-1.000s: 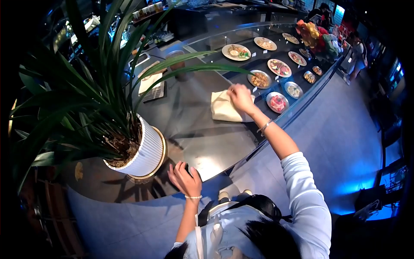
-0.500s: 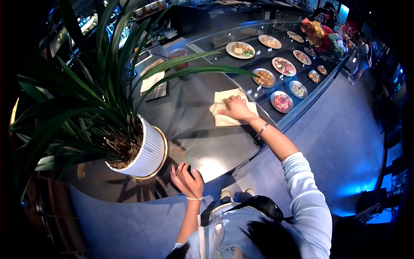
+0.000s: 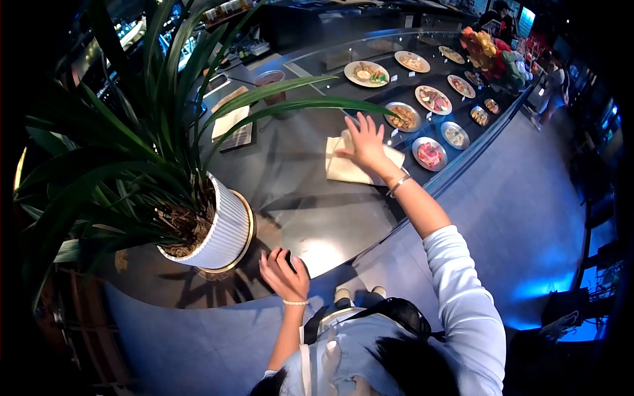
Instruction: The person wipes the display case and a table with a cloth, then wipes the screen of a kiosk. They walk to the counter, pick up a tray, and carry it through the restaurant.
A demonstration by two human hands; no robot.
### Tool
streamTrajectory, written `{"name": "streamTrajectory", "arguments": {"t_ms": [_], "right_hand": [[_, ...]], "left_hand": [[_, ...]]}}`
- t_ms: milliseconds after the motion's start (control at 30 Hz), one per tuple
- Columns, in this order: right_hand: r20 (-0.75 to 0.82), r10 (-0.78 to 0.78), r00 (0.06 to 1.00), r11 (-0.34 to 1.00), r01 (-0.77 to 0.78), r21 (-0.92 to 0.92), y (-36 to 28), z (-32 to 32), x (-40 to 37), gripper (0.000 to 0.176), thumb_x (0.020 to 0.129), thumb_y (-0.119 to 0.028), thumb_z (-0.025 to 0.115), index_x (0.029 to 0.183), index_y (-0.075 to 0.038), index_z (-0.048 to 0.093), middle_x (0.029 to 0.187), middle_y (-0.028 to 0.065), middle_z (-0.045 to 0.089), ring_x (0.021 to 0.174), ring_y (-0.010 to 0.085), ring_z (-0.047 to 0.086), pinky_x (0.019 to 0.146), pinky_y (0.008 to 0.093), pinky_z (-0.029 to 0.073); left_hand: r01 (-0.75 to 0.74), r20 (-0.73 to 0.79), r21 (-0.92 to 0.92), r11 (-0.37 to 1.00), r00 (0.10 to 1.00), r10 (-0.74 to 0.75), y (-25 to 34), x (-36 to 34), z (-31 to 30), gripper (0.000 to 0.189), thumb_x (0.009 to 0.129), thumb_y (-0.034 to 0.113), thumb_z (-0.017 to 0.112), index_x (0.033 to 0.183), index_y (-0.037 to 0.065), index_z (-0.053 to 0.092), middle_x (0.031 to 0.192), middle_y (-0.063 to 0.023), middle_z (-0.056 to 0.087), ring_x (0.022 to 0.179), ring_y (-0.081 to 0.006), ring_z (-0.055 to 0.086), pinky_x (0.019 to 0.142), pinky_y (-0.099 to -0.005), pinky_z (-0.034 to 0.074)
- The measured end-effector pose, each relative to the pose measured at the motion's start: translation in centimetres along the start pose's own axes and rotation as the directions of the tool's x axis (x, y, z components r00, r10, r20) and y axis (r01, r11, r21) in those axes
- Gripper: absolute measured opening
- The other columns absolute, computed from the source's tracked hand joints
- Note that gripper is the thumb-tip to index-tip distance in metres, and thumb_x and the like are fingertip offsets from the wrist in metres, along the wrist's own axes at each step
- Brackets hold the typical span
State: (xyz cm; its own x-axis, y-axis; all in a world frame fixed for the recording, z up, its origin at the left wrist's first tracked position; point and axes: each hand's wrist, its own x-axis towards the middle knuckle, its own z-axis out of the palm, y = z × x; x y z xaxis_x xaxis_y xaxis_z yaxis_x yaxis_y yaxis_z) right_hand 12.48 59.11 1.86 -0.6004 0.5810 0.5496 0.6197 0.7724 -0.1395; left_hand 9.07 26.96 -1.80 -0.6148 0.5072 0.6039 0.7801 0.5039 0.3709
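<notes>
A cream cloth (image 3: 342,169) lies folded on the dark counter, near the edge of the glass display. Over its upper part is my right hand (image 3: 367,144), fingers spread and pointing away from me; whether the palm touches the cloth I cannot tell. My left hand (image 3: 284,274) rests at the counter's near edge with its fingers apart and nothing in it. Left of it stands a white ribbed pot (image 3: 226,228) with a gold-rimmed saucer, holding a plant with long green leaves (image 3: 142,142).
Plates of food (image 3: 433,99) sit in the glass display at the upper right. A cup (image 3: 271,80) and folded light cloth (image 3: 232,125) are at the counter's back. Colourful decorations (image 3: 495,56) stand farther off, with people (image 3: 558,86) beyond.
My right hand has moved slightly away from me and its fingers have spread. The cloth under it has shifted and its folds look different. My left hand has stayed about the same.
</notes>
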Motion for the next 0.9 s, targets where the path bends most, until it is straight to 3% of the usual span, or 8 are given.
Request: {"name": "streamTrajectory", "arguments": {"t_ms": [100,233,500,600,667,733,800,900], "right_hand": [[0.04,-0.128,0.991,0.992,0.128,-0.009,0.0,1.2,-1.1,0.058,0.075,-0.047,0.046,0.121,-0.013,0.036,0.127,0.0163,0.027,0.119,0.0334,0.019,0.089,0.061,0.011],[0.288,0.328,0.9,0.943,-0.332,-0.036,-0.4,2.7,-2.1,0.054,0.079,-0.05,0.033,0.118,-0.013,0.038,0.128,0.0174,0.024,0.121,0.0349,0.013,0.09,0.0614,0.007],[0.408,-0.113,0.906,0.979,0.031,0.202,-2.4,3.7,-3.3,0.05,0.083,-0.041,0.026,0.123,-0.011,0.032,0.132,0.0078,0.022,0.123,0.026,0.015,0.096,0.0525,0.007],[0.294,-0.026,0.956,0.954,-0.064,0.291,-1.9,5.1,-3.5,0.054,0.082,-0.041,0.029,0.124,-0.008,0.03,0.133,0.0078,0.02,0.123,0.028,0.013,0.096,0.0501,0.008],[0.192,0.262,0.946,0.959,-0.234,-0.159,-2.4,5.5,-3.7,0.065,0.077,-0.049,0.032,0.126,-0.006,0.024,0.134,0.0055,0.019,0.124,0.0312,0.008,0.094,0.0559,0.004],[0.223,0.345,0.912,0.936,-0.318,-0.148,-4.5,4.7,-3.2,0.068,0.076,-0.053,0.031,0.127,-0.008,0.023,0.134,0.0051,0.017,0.123,0.033,0.007,0.088,0.0635,0.0],[0.349,0.327,0.878,0.945,-0.306,-0.116,-8.6,3.5,-2.6,0.07,0.075,-0.056,0.029,0.128,-0.011,0.022,0.135,0.0038,0.016,0.123,0.0349,0.005,0.083,0.0679,0.0],[0.423,-0.134,0.896,0.991,0.109,0.083,-14.2,5.0,-4.0,0.069,0.075,-0.056,0.032,0.129,-0.016,0.017,0.134,0.0047,0.018,0.123,0.0333,0.008,0.089,0.0633,0.002]], "left_hand": [[0.003,-0.006,0.001,1.0,1.0,-0.003,-0.2,0.0,0.1,0.022,0.077,0.02,0.043,0.087,0.001,0.051,0.099,-0.012,0.048,0.104,-0.0344,0.036,0.087,-0.0442,0.025],[0.002,0.008,0.0,1.0,1.0,-0.002,-0.1,0.1,0.1,0.023,0.077,0.021,0.043,0.087,0.001,0.051,0.098,-0.0114,0.049,0.105,-0.0339,0.036,0.087,-0.0442,0.025],[0.001,0.008,-0.003,1.0,1.0,0.0,-0.2,-0.2,0.3,0.023,0.078,0.022,0.043,0.085,0.002,0.052,0.097,-0.0112,0.049,0.105,-0.0336,0.036,0.087,-0.0447,0.025],[-0.002,0.015,-0.006,1.0,1.0,0.002,-0.4,0.0,0.2,0.023,0.078,0.021,0.043,0.085,0.002,0.052,0.097,-0.0113,0.049,0.105,-0.0335,0.036,0.087,-0.0445,0.026],[0.008,0.023,-0.008,1.0,1.0,-0.008,-0.3,0.1,0.2,0.022,0.077,0.021,0.043,0.085,0.002,0.052,0.097,-0.0112,0.049,0.104,-0.0334,0.036,0.087,-0.0444,0.026],[0.016,0.019,-0.002,1.0,1.0,-0.016,-0.1,0.3,0.0,0.021,0.077,0.019,0.044,0.085,0.001,0.051,0.097,-0.0113,0.049,0.104,-0.033,0.036,0.087,-0.0443,0.025],[0.034,-0.01,-0.03,0.999,0.999,-0.035,-0.1,0.0,0.2,0.021,0.076,0.019,0.044,0.087,0.001,0.051,0.097,-0.0113,0.049,0.105,-0.0328,0.036,0.087,-0.0441,0.026],[0.013,-0.011,-0.028,1.0,1.0,-0.013,-0.5,-0.2,0.3,0.021,0.076,0.018,0.045,0.088,0.002,0.05,0.097,-0.0111,0.05,0.104,-0.0325,0.037,0.086,-0.0437,0.026]]}}
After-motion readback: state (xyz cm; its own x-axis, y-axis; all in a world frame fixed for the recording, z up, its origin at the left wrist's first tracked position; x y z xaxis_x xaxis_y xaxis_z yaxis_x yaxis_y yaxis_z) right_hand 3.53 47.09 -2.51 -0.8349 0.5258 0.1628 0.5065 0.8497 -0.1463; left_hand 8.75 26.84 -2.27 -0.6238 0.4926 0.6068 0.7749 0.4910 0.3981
